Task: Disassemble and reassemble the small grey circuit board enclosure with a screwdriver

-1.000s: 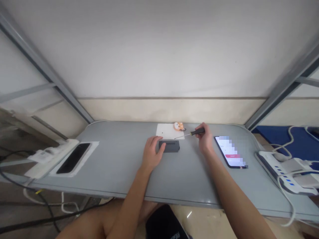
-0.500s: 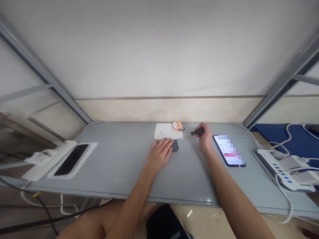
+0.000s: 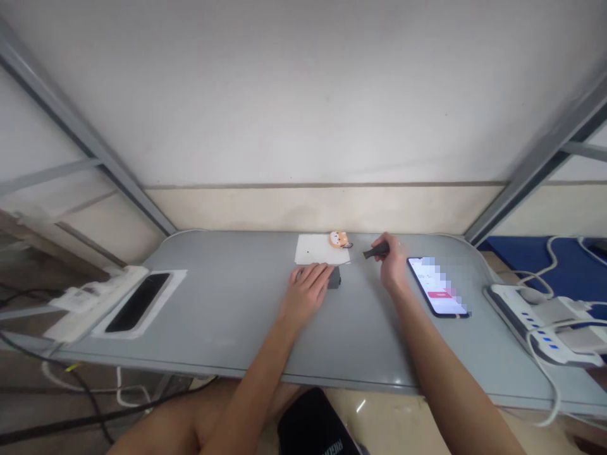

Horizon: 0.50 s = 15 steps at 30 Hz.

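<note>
My left hand (image 3: 309, 287) is wrapped over a small dark grey block (image 3: 334, 278) on the grey table, its fingers covering the block's left part. My right hand (image 3: 391, 262) grips the black handle of a screwdriver (image 3: 375, 251), which points left toward the block. The thin shaft is hard to make out. Behind the block lies a white sheet (image 3: 315, 249) with a tiny dark speck on it. An orange and white animal-face item (image 3: 338, 239) with a dark loop rests on the sheet's right end.
A lit phone (image 3: 437, 287) lies right of my right forearm. Farther right is a white power strip (image 3: 535, 325) with plugs and cables. At the left, a dark phone (image 3: 138, 302) rests on white material beside another white strip (image 3: 97, 309).
The view has shifted very slightly. Both hands keep nearly the same places and holds, and the screwdriver's shaft shows less clearly than before.
</note>
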Available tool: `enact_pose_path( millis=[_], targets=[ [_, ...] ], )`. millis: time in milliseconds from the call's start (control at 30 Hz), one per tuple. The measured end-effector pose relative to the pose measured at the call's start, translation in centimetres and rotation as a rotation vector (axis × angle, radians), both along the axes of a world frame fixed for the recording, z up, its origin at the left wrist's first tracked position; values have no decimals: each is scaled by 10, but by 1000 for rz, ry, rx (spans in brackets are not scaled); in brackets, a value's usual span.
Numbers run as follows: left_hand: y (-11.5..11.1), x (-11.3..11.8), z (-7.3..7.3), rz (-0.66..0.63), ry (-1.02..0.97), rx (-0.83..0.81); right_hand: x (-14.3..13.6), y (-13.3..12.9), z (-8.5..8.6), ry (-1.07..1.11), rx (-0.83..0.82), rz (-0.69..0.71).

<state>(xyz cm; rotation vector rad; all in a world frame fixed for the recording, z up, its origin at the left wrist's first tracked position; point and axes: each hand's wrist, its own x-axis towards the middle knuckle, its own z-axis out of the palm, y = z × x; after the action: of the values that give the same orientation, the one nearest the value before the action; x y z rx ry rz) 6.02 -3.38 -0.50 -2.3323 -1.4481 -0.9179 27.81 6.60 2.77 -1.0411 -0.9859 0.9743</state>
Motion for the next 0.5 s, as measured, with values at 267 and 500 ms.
enact_pose_path(
  millis=[267, 500],
  targets=[
    [2, 1, -2, 2, 70, 112, 2, -18, 19, -164, 84, 15],
    [1, 3, 1, 20, 77, 81, -1, -16, 20, -91, 25, -59]
  ],
)
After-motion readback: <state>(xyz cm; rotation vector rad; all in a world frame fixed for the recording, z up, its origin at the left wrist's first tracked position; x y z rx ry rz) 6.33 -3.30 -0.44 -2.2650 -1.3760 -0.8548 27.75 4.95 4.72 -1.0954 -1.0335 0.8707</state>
